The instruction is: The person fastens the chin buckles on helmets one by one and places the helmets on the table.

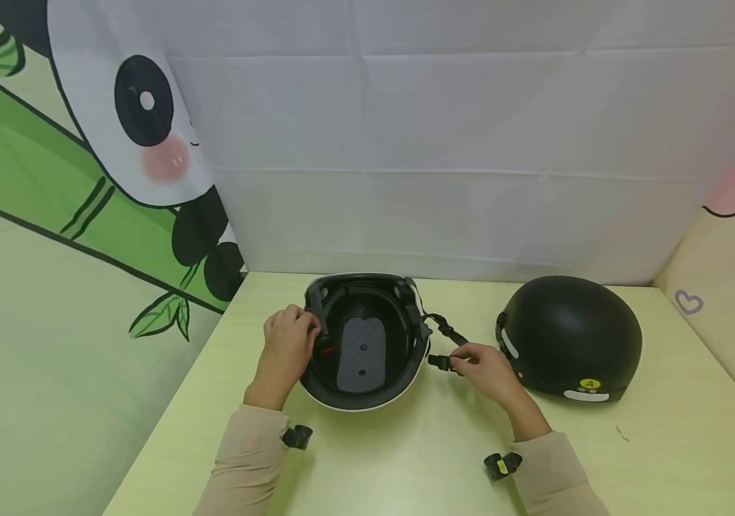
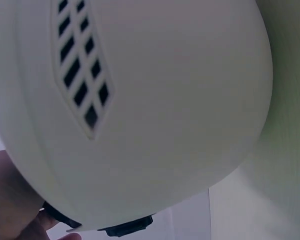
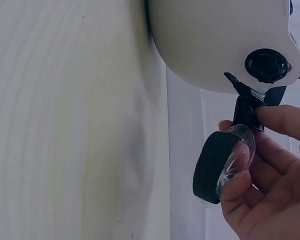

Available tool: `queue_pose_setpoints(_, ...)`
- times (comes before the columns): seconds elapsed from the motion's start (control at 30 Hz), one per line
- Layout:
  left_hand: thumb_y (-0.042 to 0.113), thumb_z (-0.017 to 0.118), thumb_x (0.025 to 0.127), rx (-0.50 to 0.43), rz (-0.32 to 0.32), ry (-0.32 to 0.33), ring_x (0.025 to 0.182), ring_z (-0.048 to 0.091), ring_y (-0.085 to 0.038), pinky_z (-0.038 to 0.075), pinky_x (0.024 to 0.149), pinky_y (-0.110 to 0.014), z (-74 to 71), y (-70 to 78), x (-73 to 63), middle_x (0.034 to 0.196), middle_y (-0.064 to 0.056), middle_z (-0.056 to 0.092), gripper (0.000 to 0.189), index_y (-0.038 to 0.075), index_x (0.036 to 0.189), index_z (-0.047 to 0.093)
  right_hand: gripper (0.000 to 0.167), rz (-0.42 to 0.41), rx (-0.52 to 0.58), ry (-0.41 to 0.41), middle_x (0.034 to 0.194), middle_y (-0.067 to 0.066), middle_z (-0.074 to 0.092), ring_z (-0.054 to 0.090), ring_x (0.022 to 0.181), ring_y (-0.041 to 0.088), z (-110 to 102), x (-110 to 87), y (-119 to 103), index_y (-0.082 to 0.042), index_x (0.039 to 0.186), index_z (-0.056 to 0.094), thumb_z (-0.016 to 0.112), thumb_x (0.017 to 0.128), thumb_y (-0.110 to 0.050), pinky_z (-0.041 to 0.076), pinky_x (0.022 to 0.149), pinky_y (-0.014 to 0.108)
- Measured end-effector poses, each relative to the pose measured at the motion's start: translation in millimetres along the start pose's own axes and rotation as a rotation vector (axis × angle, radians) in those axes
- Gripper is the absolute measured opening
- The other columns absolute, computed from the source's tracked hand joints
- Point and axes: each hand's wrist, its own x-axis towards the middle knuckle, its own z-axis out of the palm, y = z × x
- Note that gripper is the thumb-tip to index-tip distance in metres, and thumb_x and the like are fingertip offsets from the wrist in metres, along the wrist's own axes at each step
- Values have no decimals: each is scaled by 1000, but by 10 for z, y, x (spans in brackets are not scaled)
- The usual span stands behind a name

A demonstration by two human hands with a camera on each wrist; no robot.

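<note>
A white helmet [image 1: 362, 351] lies upside down on the table, its black lining and grey mesh pad facing up. My left hand [image 1: 286, 347] grips its left rim, fingertips next to a dark strap inside; in the left wrist view the white shell [image 2: 180, 110] hides most of that hand. To the right of the helmet, my right hand [image 1: 486, 369] pinches the black buckle [image 3: 246, 112] on the chin strap [image 1: 448, 330] between thumb and fingers. A ribbed black strap loop with clear plastic [image 3: 212, 167] hangs against the same fingers.
A black helmet [image 1: 570, 337] with a yellow "A" sticker sits dome up at the right, close beyond my right hand. Behind the pale table [image 1: 393, 466] hangs a white cloth [image 1: 458, 143]. A printed panda sheet [image 1: 84, 287] covers the left side.
</note>
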Motion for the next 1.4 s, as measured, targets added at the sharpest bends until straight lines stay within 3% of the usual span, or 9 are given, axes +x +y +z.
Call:
queue_pose_setpoints(0.27,7,68,92,-106,-43,-21,90,58,-30,33,91,-53,-40,32,39,90,-7,63,5,6,92,63,15,-10,-3,1,100,3,68,62,94,25,-23,-11,-12,-11,102,74,65,93,-20,48,75,44)
queue_pose_setpoints(0.8,4,68,91,-253,-14,20,91,60,-30,35,92,-53,-50,44,72,93,-8,66,6,5,96,65,15,-7,12,-18,102,3,68,62,96,26,-37,-36,-7,-11,103,73,65,94,-20,49,76,44)
queue_pose_setpoints(1.0,0,69,89,-331,-8,45,87,62,-29,46,84,-47,-58,46,81,91,-10,66,8,3,95,65,15,-2,3,-12,100,2,68,62,95,25,-38,-48,-9,-11,103,73,65,93,-20,49,75,44)
queue_pose_setpoints(1.2,2,67,91,-433,-81,28,91,62,-27,49,80,-44,-79,44,59,96,-11,65,8,4,99,64,14,0,4,-10,96,1,68,62,90,23,-38,-50,-11,-12,101,73,65,93,-20,48,72,41)
queue_pose_setpoints(1.4,4,64,94,-560,-149,8,84,57,-25,48,73,-43,-94,20,49,97,-11,64,8,6,102,64,14,-4,9,-6,93,0,69,62,89,22,-38,-52,-8,-12,101,73,65,93,-20,47,71,40)
